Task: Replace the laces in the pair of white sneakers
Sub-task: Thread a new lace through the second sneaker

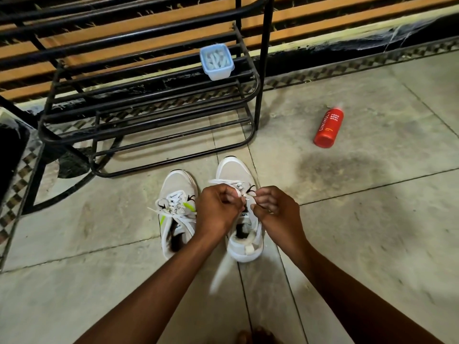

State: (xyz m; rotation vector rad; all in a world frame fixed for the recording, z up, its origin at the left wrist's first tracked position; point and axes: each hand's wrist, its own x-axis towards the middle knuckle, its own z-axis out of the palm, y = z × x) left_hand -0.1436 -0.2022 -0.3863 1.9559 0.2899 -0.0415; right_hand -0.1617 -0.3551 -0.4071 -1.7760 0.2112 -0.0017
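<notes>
1. Sneakers, white, stand side by side on the concrete floor [372, 219], just in front of the person; their long axes run nearly parallel, toes pointing away from the camera toward the black metal shoe rack [149, 115], heels toward the person.
2. Left sneaker [177, 209]: laced, with loose white lace ends spread over the tongue; a lime-green stripe marks its side.
3. Right sneaker [239, 219]: set slightly farther forward than its partner, its opening facing up and a white lace [239, 192] threaded across its upper eyelets.
4. Left hand [218, 209]: fingers curled, pinching the lace above the right sneaker's tongue.
5. Right hand [274, 207]: fingertips drawn together, pinching a thin strand of the same lace just beside the left hand; the two hands are close but apart.
6. Motion-blurred white lace end [221, 271] hangs below the hands, near the heel of the right sneaker.
7. Clear lidded container [216, 62] rests on a rack shelf; its whitish contents cannot be identified.
8. Red bottle [329, 127] lies on its side on the floor, well apart to the right.
</notes>
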